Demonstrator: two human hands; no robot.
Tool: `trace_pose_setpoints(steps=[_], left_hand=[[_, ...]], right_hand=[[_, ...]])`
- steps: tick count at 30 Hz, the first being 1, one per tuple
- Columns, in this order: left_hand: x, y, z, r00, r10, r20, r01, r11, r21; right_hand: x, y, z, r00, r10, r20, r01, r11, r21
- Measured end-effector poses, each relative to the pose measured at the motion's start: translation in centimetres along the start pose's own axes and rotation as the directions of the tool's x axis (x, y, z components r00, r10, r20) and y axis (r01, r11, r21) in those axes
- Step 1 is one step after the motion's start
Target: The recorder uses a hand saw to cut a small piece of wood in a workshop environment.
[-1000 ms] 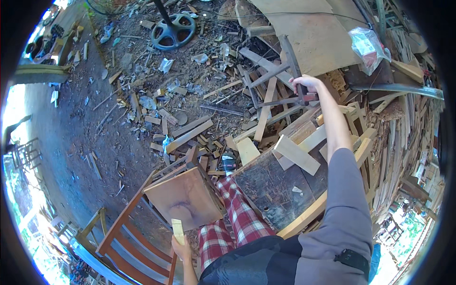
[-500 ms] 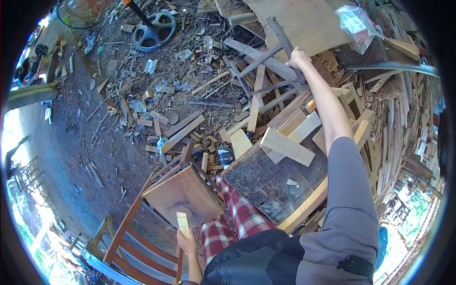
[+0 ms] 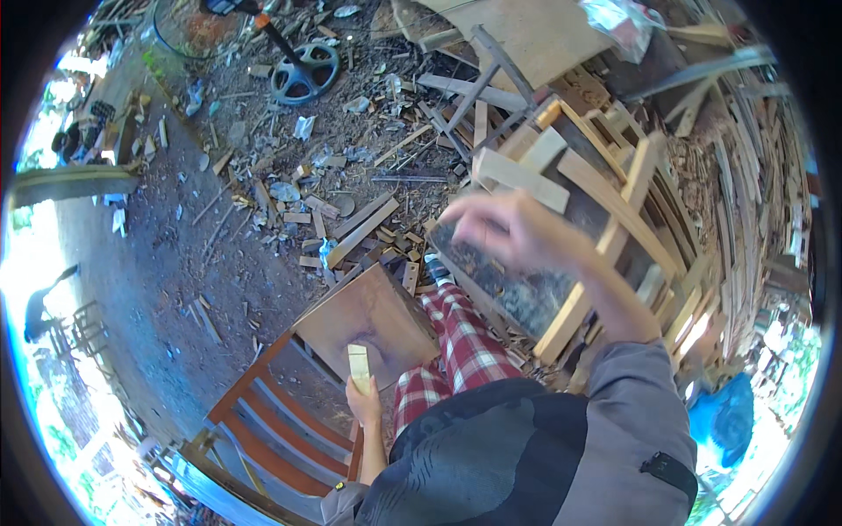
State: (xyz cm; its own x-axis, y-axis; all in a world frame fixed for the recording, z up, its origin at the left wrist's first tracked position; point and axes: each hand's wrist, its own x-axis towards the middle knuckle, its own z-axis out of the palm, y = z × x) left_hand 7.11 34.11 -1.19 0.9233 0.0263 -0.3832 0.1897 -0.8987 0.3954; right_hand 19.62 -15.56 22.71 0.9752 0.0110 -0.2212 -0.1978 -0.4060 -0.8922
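My left hand (image 3: 364, 403) is closed around a short pale wooden block (image 3: 359, 364), which stands up from the fist before a chair seat (image 3: 377, 307). The seat is square and brown, with a darker patch near its middle. Its reddish-brown slatted back (image 3: 285, 412) lies to the left of that hand. My right hand (image 3: 517, 232), smeared by motion, hovers over a dark scuffed board (image 3: 539, 289). Its fingers look apart, and I see nothing in them. Farther off, a dark wooden frame (image 3: 503, 66) leans among the planks, apart from the right hand.
Pale planks (image 3: 526, 180) and longer wood strips (image 3: 605, 202) lie around the dark board. Offcuts (image 3: 377, 232) litter the dirt ground. A round spoked base with a pole (image 3: 304, 74) stands far left of centre. A plastic bag (image 3: 618, 26) rests at the far right.
My right hand has let go of the dark wooden frame and come back toward me, over the dark board. My left hand still grips the block. The whole view has shifted.
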Motion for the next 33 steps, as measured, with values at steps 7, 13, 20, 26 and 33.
trace_pose_setpoints(steps=[7, 13, 20, 26, 33], left_hand=[[-0.7, 0.1, -3.4, 0.957, 0.290, 0.003, -0.289, 0.954, -0.081], [-3.2, 3.5, -4.5, 0.834, 0.548, 0.066, -0.541, 0.835, -0.099], [-6.9, 7.3, -1.4, 0.725, 0.680, 0.110, -0.672, 0.733, -0.104], [-11.0, 14.7, -1.0, 0.532, 0.847, -0.002, -0.838, 0.526, -0.146], [-11.4, 22.1, -1.6, 0.335, 0.935, 0.115, -0.942, 0.329, 0.068]], right_hand=[[-17.1, -18.8, 8.3, 0.614, -0.778, -0.133, 0.693, 0.451, 0.562], [-26.5, -28.9, 16.8, 0.276, -0.398, -0.875, 0.852, -0.321, 0.414], [-37.6, -23.0, 12.5, 0.350, -0.714, -0.606, 0.851, -0.027, 0.524], [-48.2, -13.4, 11.5, 0.775, -0.213, -0.595, 0.462, 0.833, 0.304], [-54.9, 2.7, 21.2, 0.454, 0.840, -0.298, -0.891, 0.431, -0.143]])
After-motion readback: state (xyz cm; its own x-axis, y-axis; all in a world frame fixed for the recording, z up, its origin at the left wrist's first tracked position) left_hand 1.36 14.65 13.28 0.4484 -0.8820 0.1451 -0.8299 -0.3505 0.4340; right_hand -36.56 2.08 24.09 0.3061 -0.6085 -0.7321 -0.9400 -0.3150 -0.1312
